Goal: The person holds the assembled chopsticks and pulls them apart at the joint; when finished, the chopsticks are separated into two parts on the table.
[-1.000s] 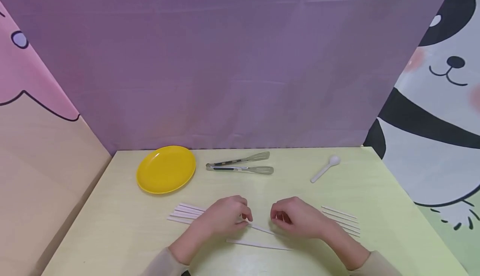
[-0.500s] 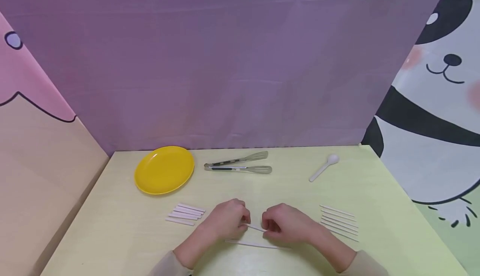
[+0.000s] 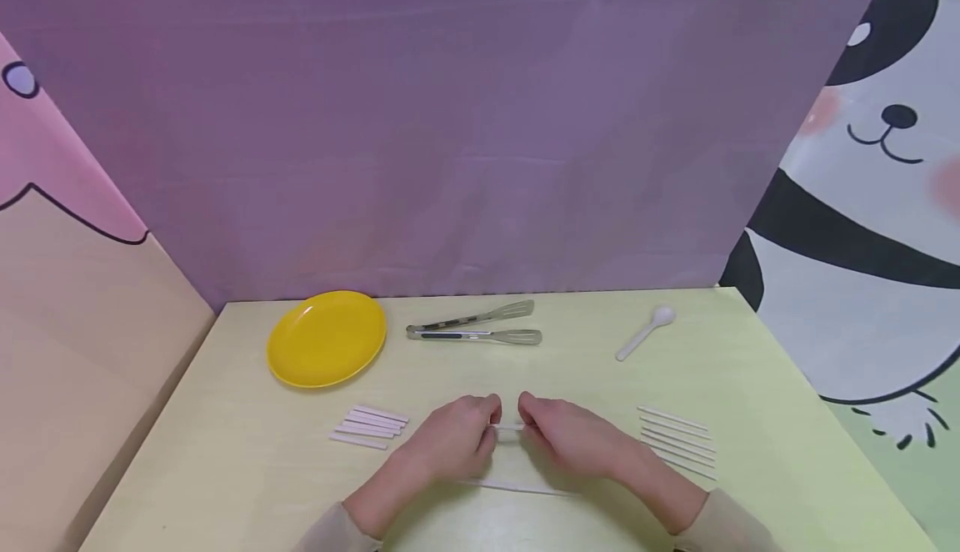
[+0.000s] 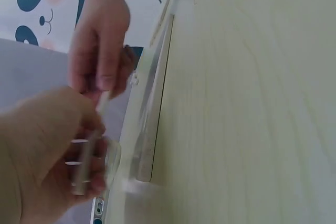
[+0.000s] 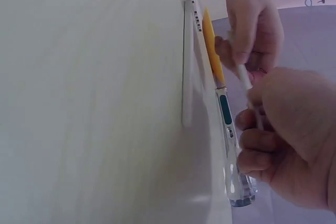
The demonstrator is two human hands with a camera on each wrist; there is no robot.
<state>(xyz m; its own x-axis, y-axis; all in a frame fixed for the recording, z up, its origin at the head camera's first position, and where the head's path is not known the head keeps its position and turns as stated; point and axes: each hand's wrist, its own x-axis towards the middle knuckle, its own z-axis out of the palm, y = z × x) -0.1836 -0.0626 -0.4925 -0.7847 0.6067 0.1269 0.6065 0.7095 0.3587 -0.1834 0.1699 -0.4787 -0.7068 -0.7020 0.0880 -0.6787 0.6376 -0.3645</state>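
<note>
A thin white stick point(image 3: 508, 427) is held level between my two hands, with a short stretch of it showing in the gap. My left hand point(image 3: 457, 437) curls its fingers and thumb around one part of it; the end pokes out past the fingers in the left wrist view. On the other part, my right hand point(image 3: 576, 439) grips the same stick point(image 5: 243, 76) between thumb and curled fingers. Both hands are above the tabletop, close together. A second long white stick point(image 3: 521, 488) lies on the table on the near side of the hands, its left end hidden behind my left hand.
Several short pale sticks point(image 3: 369, 427) lie side by side to the left. Several thinner sticks point(image 3: 678, 442) are lined up at the right. Farther back are a yellow plate point(image 3: 327, 340), metal tongs point(image 3: 476, 335) and a pale spoon point(image 3: 647, 333). A purple backdrop point(image 3: 480, 135) rises behind the table.
My right hand has come in from the right and taken hold of the stick beside my left hand. The stick has been raised and turned from slanting to level.
</note>
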